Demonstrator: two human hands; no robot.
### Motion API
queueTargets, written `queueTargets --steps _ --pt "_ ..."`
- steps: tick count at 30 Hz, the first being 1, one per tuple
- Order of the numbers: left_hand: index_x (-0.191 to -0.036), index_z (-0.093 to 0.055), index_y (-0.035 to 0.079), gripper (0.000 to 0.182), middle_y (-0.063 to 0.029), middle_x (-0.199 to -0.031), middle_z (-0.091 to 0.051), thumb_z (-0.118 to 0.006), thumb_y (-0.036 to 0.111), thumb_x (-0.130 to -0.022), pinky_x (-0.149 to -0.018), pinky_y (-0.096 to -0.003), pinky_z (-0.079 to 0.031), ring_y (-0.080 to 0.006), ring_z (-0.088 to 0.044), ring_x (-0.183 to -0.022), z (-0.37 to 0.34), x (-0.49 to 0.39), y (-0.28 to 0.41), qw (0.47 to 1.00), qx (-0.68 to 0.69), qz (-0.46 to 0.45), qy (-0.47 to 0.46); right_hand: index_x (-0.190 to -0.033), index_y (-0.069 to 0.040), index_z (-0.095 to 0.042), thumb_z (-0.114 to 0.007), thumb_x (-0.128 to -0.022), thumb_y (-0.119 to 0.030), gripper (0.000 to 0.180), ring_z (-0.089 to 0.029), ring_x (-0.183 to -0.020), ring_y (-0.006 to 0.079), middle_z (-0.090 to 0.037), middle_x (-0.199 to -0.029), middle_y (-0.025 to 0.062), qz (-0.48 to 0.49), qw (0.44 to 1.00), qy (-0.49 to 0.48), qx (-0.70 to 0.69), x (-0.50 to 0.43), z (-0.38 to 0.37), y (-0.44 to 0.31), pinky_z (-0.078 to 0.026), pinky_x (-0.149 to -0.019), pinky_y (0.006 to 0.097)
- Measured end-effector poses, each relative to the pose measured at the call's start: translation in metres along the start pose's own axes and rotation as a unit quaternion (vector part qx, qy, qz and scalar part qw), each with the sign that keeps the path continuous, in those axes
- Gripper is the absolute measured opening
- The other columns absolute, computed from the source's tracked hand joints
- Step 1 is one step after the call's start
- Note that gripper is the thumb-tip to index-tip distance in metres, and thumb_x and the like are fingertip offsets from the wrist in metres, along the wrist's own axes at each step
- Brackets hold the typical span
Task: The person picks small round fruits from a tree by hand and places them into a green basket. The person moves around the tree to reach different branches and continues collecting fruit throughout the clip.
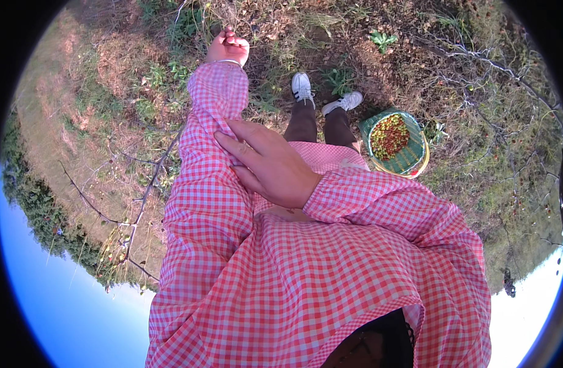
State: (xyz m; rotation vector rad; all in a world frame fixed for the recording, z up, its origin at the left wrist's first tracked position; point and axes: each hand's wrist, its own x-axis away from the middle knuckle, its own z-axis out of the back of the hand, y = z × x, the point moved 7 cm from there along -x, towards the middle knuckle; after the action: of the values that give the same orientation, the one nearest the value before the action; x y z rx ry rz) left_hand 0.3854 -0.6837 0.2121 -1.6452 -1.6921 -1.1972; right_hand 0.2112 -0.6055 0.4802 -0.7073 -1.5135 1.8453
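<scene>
Stretched out ahead at the top of the view, my left hand [229,48] has its palm turned up and its fingers curled in. I see nothing held in it. A thin bracelet [229,61] circles that wrist. My right hand [272,163] lies across the red-and-white gingham sleeve [207,156] of my left arm, fingers spread and touching the cloth. A green woven basket [416,157] stands on the ground to the right of my feet. Small red and yellow-green round fruits [390,137] fill part of it, and its yellow handle hangs at the near side.
My white sneakers [302,87] stand on dry grass and leaf litter. Bare thorny branches [148,188] rise at the left, with a few small fruits. More branches [507,71] spread at the right. Low green weeds [382,40] grow ahead.
</scene>
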Motion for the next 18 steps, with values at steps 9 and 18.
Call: queueTargets --steps 9,18 --pt "-0.094 -0.061 0.002 0.016 -0.0035 -0.066 -0.056 -0.050 0.011 -0.089 -0.046 -0.0232 -0.039 -0.0080 -0.048 -0.052 -0.027 0.056 -0.069 0.877 -0.461 -0.133 -0.022 -0.113 -0.005 -0.057 -0.053 -0.084 -0.024 0.035 -0.057 -0.098 0.0334 -0.058 -0.110 0.0205 -0.235 0.884 -0.402 -0.042 0.067 -0.027 0.063 -0.045 -0.084 0.0387" --pt "-0.087 -0.051 0.005 0.011 -0.0130 -0.076 -0.059 -0.049 0.016 -0.087 -0.062 -0.0433 -0.047 -0.0333 -0.059 -0.071 -0.032 0.128 -0.216 0.460 -0.838 -0.137 -0.261 -0.111 0.002 -0.056 -0.041 -0.092 -0.026 0.036 -0.056 -0.103 0.0356 -0.060 -0.109 0.0225 0.011 0.733 -0.575 -0.363 0.097 -0.081 0.039 -0.044 -0.089 0.0388"
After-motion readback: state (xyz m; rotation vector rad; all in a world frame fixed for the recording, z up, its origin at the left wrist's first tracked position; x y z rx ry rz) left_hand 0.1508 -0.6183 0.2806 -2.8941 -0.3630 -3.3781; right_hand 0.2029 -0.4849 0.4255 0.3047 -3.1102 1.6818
